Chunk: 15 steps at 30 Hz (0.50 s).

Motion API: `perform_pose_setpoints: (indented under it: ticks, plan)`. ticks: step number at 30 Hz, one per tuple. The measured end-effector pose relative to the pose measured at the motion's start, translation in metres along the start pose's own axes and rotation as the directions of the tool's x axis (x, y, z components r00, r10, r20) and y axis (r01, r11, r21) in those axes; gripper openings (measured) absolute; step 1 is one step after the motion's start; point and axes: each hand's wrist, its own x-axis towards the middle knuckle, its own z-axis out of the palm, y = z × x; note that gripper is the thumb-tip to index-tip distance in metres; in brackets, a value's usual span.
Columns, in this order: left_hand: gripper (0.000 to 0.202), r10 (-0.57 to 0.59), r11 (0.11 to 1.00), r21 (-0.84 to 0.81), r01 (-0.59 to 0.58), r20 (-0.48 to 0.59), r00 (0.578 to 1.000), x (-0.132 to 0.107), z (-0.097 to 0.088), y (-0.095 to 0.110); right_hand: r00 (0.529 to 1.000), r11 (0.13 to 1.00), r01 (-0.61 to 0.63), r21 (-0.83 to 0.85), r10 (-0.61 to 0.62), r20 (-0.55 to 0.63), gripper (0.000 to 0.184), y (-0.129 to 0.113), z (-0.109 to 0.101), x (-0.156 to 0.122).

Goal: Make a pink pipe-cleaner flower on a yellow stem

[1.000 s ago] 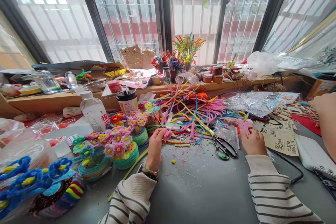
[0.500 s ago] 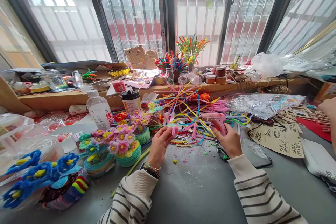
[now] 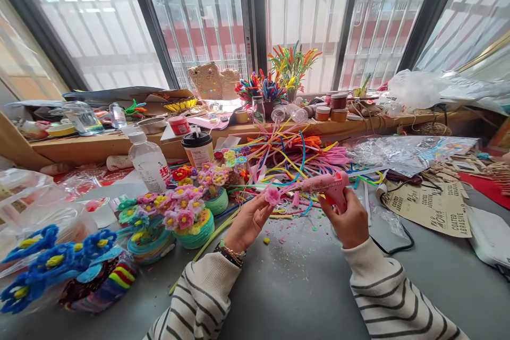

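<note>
Between the fingertips of my left hand (image 3: 247, 224) is a small pink pipe-cleaner flower (image 3: 272, 196), its face turned toward me. My right hand (image 3: 350, 219) grips the handle of a pink glue gun (image 3: 329, 185), held up off the table. The gun's nozzle points left at the flower and is close to it; whether they touch I cannot tell. Beneath the two hands, small scraps and a yellow bit (image 3: 266, 240) lie on the grey tabletop (image 3: 290, 297). Left of my left hand stands a pot of pink pipe-cleaner flowers (image 3: 185, 218).
Loose pipe cleaners (image 3: 295, 151) are heaped behind my hands. A plastic bottle (image 3: 147, 162) and a lidded cup (image 3: 198, 149) stand back left. Blue flowers (image 3: 56, 260) fill the near left. Sandpaper sheets (image 3: 430, 204) and a white device (image 3: 492, 236) lie at right.
My right hand has raised the glue gun and brought its nozzle toward the flower. In my left hand the flower has turned more to face me. The other person's hand at right has mostly left view.
</note>
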Motion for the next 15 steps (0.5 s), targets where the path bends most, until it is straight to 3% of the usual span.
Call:
perform_pose_setpoints:
  ticks: [6, 15]
  plan:
    - [0.012, -0.021, 0.997, 0.069, 0.024, -0.036, 0.999, 0.0002, -0.0011, -0.0016, 0.99, 0.991, 0.127, -0.051, -0.13, -0.051, 0.04, -0.001, 0.0031, -0.004]
    - [0.012, -0.035, 0.998, 0.058, 0.035, -0.004, 0.999, 0.0012, -0.0031, -0.0028, 0.97, 0.969, 0.231, -0.085, -0.236, -0.059, 0.034, -0.0003, 0.0018, -0.005]
